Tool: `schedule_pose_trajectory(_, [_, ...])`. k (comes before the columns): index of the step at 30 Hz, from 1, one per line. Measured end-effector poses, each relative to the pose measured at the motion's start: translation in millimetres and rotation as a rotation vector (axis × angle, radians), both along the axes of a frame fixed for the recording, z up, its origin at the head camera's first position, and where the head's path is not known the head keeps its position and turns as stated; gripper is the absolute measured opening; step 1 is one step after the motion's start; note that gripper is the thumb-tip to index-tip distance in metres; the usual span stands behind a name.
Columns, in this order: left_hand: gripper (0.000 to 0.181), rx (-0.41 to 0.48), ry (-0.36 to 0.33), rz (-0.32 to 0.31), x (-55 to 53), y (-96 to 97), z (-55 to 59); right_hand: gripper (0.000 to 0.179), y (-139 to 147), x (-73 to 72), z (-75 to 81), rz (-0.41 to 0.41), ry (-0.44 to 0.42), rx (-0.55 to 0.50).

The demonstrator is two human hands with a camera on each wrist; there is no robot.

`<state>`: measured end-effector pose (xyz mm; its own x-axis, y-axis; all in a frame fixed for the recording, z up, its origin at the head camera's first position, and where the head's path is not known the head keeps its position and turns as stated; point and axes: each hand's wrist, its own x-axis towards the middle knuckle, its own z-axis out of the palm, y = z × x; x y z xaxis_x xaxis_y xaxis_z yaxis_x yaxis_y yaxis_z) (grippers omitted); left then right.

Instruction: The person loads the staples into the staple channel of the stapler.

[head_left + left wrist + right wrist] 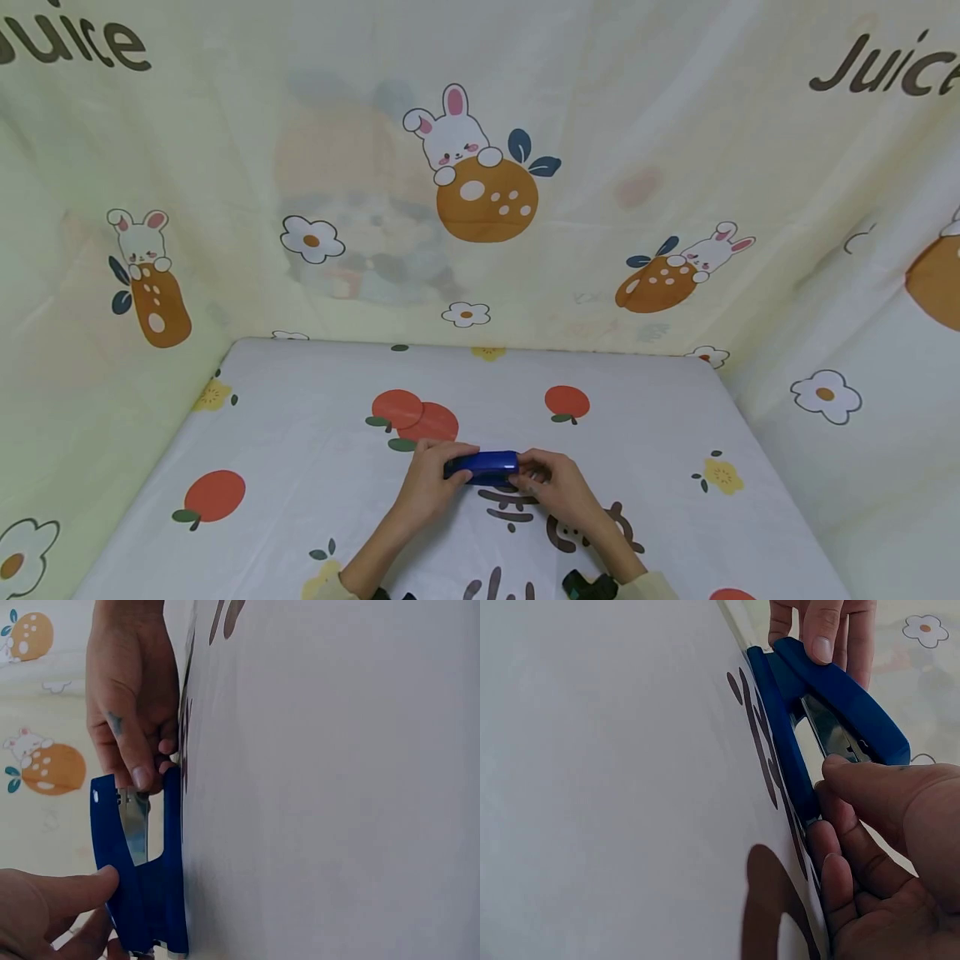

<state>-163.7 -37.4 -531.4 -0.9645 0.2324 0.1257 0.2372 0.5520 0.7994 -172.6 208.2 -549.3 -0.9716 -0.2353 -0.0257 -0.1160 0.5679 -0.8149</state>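
Observation:
A blue stapler [491, 468] stands on the white printed tablecloth, lying across between both hands. Its top arm and base are spread apart at the front end, and the metal magazine [136, 832] shows between them. My left hand [432, 479] grips the hinge end, with the thumb [105, 882] on the side of the top arm. At the mouth of the stapler my right hand [553, 483] pinches the front end of the magazine, the thumb [844, 771] on it and the other fingers curled below, beside the base's tip.
The tablecloth [300, 433] carries printed red fruits, yellow flowers and dark lettering. Hanging cloth [585, 275] with rabbits and oranges closes off the back and both sides. Dark wrist cameras [588, 585] sit on the forearms near the sleeves.

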Motion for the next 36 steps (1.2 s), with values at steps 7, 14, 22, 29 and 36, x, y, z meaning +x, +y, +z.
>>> schedule_pose_trajectory(7, [0.032,-0.002,0.024,0.002,2.0,-0.5,1.4,0.015,-0.5,0.6,-2.7,-0.002,0.008,0.005])
schedule_pose_trajectory(14, [0.037,-0.001,0.047,0.013,2.6,-5.3,2.3,0.019,-0.1,0.1,-2.3,0.007,0.019,0.008])
schedule_pose_trajectory(22, [0.047,-0.033,0.052,0.016,10.0,-16.2,-1.7,0.029,2.1,5.8,-0.4,0.008,0.014,0.019])
schedule_pose_trajectory(29, [0.06,-0.113,0.002,0.01,20.9,-26.1,4.4,0.039,1.2,11.8,0.4,-0.033,0.02,0.015])
schedule_pose_trajectory(36, [0.074,-0.286,0.008,0.093,31.3,-38.9,9.5,0.043,4.7,20.1,5.0,-0.047,0.052,0.1])
